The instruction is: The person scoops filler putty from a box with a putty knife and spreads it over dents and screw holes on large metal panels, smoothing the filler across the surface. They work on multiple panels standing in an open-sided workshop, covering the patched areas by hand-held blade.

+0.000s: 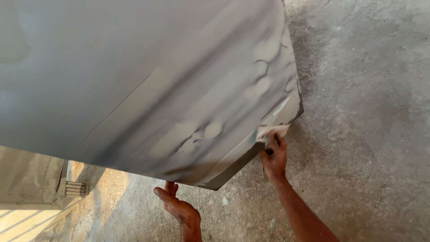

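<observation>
Two hands under a grey primed panel (148,85), right hand (274,157) gripping sandpaper (272,131), left hand (175,204) released, concrete floor (367,112).

Large panel (134,80) fills upper left of view, raised over the concrete floor (371,112). Right hand (274,154) at panel's lower right edge, pressing a folded sanding sheet (271,131) against it. Left hand (175,205) below the panel's bottom corner, fingers reaching under. Low wall (31,188) at lower left, beneath the panel.
</observation>
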